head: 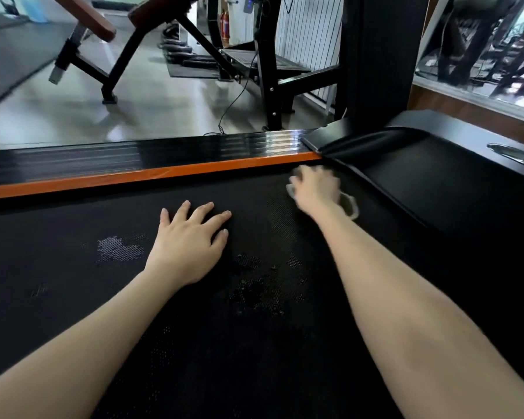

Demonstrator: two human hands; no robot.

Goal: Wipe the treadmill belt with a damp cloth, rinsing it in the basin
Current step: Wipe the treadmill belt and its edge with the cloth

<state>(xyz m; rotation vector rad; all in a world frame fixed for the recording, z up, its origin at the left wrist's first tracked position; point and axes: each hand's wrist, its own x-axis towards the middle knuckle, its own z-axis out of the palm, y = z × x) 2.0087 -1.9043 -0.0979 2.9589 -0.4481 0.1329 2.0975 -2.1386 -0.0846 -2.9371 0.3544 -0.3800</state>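
The black textured treadmill belt (194, 343) fills the lower frame, with pale wet patches near its middle. My left hand (188, 246) lies flat on the belt, fingers spread, holding nothing. My right hand (313, 186) is blurred with motion at the far end of the belt, pressing a pale grey cloth (350, 207) against it close to the motor cover (436, 182). Most of the cloth is hidden under the hand. No basin is in view.
An orange strip and glossy black side rail (152, 164) border the belt's far edge. The treadmill's black upright (378, 55) rises at the right. Beyond lie a grey floor, a weight bench (97, 28), black frames and a trailing cable (233, 95).
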